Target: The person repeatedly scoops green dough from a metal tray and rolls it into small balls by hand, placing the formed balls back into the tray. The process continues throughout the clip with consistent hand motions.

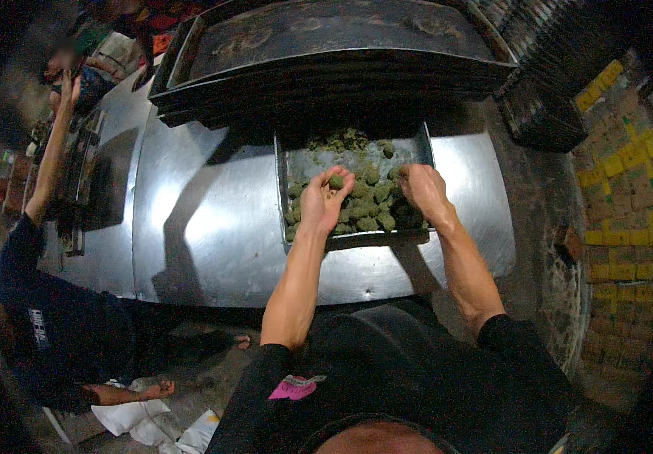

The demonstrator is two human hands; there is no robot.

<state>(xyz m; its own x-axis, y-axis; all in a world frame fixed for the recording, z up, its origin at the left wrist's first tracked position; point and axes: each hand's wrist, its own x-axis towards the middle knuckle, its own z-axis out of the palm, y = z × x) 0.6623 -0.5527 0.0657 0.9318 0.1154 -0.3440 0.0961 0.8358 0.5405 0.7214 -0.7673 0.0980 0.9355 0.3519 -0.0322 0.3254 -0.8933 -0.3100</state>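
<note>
A shallow metal tray [281, 187] lies on a shiny metal table, holding many rough green balls [365, 209] of a dough-like material. Over its left part is my left hand [326, 196], palm turned up, with one green ball [336, 181] held at the fingertips and small crumbs on the palm. My right hand [421, 190] is over the tray's right side, its fingers curled against a green lump [395, 172]; whether it grips the lump is hard to tell. Loose green crumbs [340, 140] and a single darker ball [387, 149] lie at the tray's far end.
Large dark metal trays [332, 62] are stacked beyond the small tray. The metal table [218, 227] extends to the left, where a co-worker in a dark shirt [71, 323] reaches forward. Stacked cartons with yellow bands [621, 215] stand at the right. White sacks [139, 417] lie on the floor.
</note>
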